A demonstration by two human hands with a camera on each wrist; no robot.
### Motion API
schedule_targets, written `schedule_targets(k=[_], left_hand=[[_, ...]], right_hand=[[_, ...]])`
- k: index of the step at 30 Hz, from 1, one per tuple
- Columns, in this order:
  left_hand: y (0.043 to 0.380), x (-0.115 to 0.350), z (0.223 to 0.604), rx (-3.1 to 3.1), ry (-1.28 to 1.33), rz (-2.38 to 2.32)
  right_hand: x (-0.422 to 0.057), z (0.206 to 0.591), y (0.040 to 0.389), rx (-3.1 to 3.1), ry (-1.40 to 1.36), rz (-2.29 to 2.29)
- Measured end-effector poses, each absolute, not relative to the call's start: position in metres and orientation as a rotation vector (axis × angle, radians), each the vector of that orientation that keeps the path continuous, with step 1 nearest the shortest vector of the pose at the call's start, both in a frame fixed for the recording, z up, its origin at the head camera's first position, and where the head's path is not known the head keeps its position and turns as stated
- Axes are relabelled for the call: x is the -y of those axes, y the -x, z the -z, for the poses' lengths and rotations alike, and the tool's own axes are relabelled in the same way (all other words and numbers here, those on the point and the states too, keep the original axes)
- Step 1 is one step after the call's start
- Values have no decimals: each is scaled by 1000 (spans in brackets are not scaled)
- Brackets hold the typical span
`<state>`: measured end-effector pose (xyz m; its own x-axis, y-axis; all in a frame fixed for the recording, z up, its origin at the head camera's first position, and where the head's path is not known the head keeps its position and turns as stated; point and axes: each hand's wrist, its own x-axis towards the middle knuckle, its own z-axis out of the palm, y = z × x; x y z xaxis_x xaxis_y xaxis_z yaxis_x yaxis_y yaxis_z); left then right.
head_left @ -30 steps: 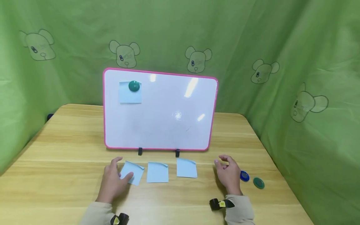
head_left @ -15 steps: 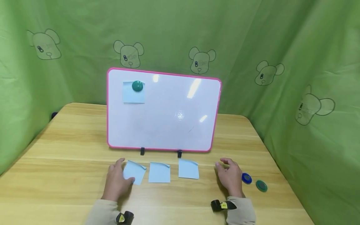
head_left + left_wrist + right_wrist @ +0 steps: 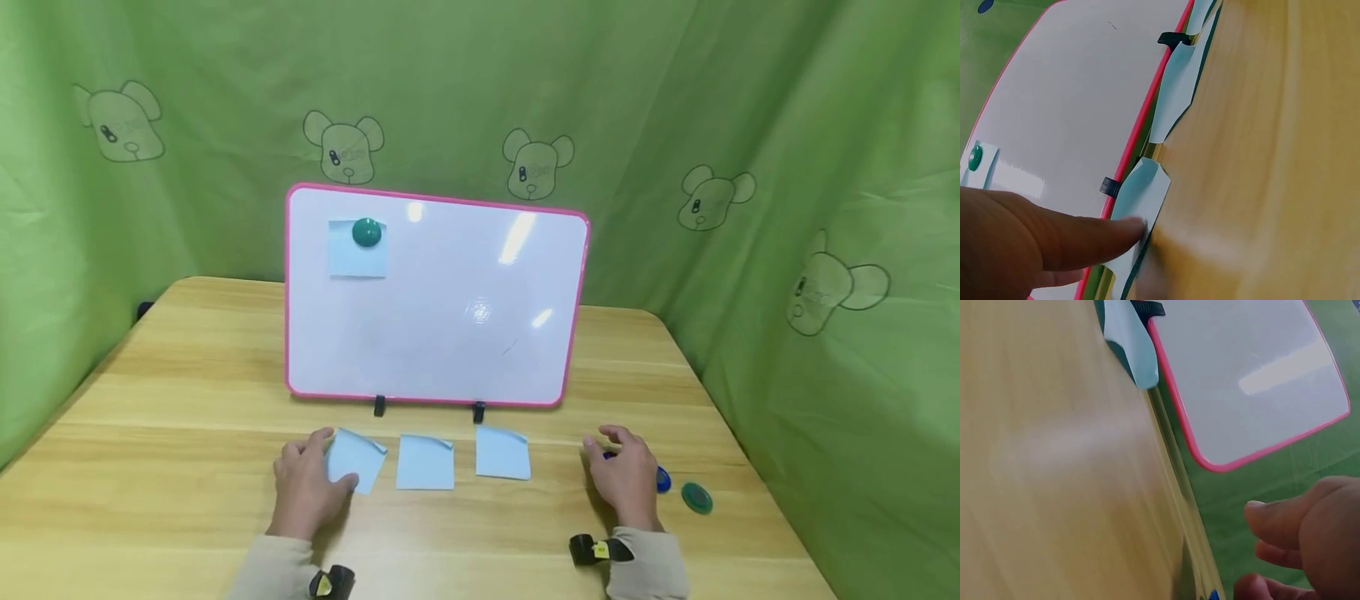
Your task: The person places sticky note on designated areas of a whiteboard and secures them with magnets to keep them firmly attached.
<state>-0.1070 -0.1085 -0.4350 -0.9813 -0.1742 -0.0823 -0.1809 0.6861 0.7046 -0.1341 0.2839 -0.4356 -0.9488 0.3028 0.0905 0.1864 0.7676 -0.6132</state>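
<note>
Position counts most for the skewed blue note [image 3: 358,460], which is laid on the table [image 3: 450,542] within the spread of the left hand [image 3: 303,492], clearly the nearer of the two. It is placed to the right of the palm, with the forefinger at its far left side and the thumb at its near edge. No long axis is offered by so square a sheet; its curled strip is slanted along the far side, away from the thumb. In the left wrist view the thumb is seen laid across the paper, its tip close to the near edge. Thumb and fingers are parted and relaxed; whether the paper is pressed or merely hovered over cannot fairly be told.

The middle note [image 3: 425,463] and the right-hand note [image 3: 502,455] are set straighter in the same row, and behind them the whiteboard [image 3: 435,308] is stood upright.

The right hand [image 3: 628,482] is placed well apart from that note, its fingers loosely bent, with nothing seen gripped. Just beside its wrist a blue magnet [image 3: 663,480] is partly covered, and a green magnet [image 3: 697,498] is set farther right.
</note>
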Motion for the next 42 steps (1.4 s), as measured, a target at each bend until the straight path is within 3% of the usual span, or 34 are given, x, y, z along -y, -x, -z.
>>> schedule_targets(k=[20,32,42], left_hand=[[103,112,435,-2895,274,-1147],[104,108,432,-2891,295,-1152],[103,108,433,-2904,327,-1122]], right_hand=[[-289,433,130,2933,391,-966],[-292,424,136,3088,-7,-636],[-293,415,140,3173,-151,-310]])
